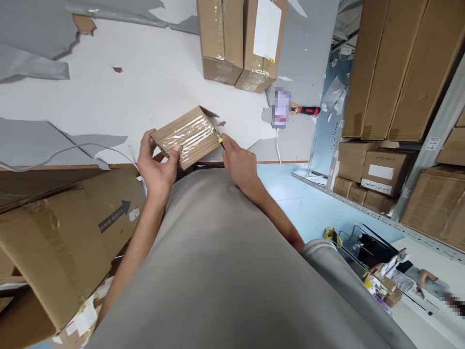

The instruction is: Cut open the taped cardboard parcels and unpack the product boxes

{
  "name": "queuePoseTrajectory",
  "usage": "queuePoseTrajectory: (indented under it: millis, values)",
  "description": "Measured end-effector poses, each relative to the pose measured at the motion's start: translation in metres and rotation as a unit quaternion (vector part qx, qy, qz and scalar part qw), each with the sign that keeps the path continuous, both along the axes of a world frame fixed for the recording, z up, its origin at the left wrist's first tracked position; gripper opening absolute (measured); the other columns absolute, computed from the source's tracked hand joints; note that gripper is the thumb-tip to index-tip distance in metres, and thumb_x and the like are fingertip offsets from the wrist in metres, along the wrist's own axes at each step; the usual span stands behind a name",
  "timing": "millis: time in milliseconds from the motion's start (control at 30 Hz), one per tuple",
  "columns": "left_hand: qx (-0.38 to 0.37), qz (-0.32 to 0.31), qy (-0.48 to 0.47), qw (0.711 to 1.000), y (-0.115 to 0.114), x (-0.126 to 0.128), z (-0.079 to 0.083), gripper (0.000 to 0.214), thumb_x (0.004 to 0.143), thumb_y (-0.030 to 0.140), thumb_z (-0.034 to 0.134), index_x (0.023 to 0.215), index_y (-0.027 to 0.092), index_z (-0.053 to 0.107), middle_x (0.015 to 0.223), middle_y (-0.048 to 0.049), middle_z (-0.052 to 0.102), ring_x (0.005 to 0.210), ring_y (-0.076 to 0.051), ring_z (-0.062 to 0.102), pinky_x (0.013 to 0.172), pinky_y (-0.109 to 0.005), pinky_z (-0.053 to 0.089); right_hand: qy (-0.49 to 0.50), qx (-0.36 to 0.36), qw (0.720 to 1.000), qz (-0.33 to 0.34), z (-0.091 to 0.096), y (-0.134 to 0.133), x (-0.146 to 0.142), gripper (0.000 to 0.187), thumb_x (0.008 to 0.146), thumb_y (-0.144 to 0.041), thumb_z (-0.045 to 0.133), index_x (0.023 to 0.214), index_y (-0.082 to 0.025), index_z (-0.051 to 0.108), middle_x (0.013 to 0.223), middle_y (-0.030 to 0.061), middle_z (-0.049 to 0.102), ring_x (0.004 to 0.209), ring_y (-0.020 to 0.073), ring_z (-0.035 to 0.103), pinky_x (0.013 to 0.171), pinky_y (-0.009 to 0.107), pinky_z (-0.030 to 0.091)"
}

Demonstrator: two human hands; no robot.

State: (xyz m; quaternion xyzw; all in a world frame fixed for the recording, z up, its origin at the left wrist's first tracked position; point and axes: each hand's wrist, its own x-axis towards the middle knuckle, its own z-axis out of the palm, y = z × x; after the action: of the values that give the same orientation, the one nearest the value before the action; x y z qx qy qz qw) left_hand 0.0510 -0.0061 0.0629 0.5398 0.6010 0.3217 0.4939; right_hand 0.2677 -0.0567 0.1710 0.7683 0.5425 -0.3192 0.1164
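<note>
A small cardboard box [194,138] with clear tape across its top is held at the front edge of the table, one flap sticking out on its far right side. My left hand [158,167] grips the box's left end, thumb on the top face and fingers around the side. In my right hand [240,162] is a utility knife [220,140] with a black and yellow body, its tip at the box's right edge by the tape. The fist hides most of the handle.
Two taped boxes [223,43] stand at the back of the table. To the right lie a phone [282,109] on a white cable and a red-black handled tool [308,110]. A large carton [72,232] is at lower left. Shelves with cartons [381,68] rise at right; another person [430,283] is beyond.
</note>
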Motion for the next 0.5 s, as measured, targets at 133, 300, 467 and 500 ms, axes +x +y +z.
queuePoseTrajectory:
  millis: [133,300,467,500]
  values:
    - [0.005,-0.007,0.005,1.000,-0.002,0.001,0.002,0.094,0.090,0.083,0.092,0.154,0.022,0.061,0.147,-0.0138,0.077,0.141,-0.032,0.075,0.118,-0.055,0.072,0.002,-0.024,1.000,0.005,0.007,0.015,0.001,0.066,0.122,-0.015,0.035,0.186,-0.021,0.047,0.159,0.0172,0.081,0.126,0.0310,0.083,0.110,0.042,0.065]
    - [0.013,-0.001,0.002,1.000,-0.005,0.002,0.000,0.091,0.092,0.077,0.091,0.156,0.020,0.061,0.148,-0.0155,0.076,0.141,-0.032,0.075,0.118,-0.055,0.072,0.029,0.010,0.995,-0.096,-0.008,0.021,0.005,0.050,0.128,-0.028,0.034,0.165,-0.022,0.068,0.126,0.0111,0.089,0.122,0.0305,0.084,0.106,0.036,0.061]
    - [0.020,0.004,0.007,1.000,-0.007,0.001,-0.006,0.092,0.094,0.072,0.091,0.161,0.018,0.059,0.156,-0.0193,0.074,0.147,-0.034,0.073,0.119,-0.057,0.071,0.051,0.055,0.988,-0.135,-0.018,-0.002,0.012,0.046,0.129,-0.035,0.038,0.157,-0.027,0.074,0.124,0.0077,0.089,0.113,0.0240,0.086,0.100,0.028,0.058]
    - [0.019,0.003,0.011,1.000,-0.007,0.001,-0.007,0.092,0.094,0.072,0.091,0.162,0.018,0.059,0.157,-0.0192,0.074,0.147,-0.034,0.073,0.120,-0.056,0.071,0.051,0.063,0.986,-0.143,-0.021,-0.007,0.017,0.047,0.129,-0.037,0.039,0.160,-0.028,0.073,0.127,0.0082,0.089,0.113,0.0239,0.086,0.100,0.029,0.059]
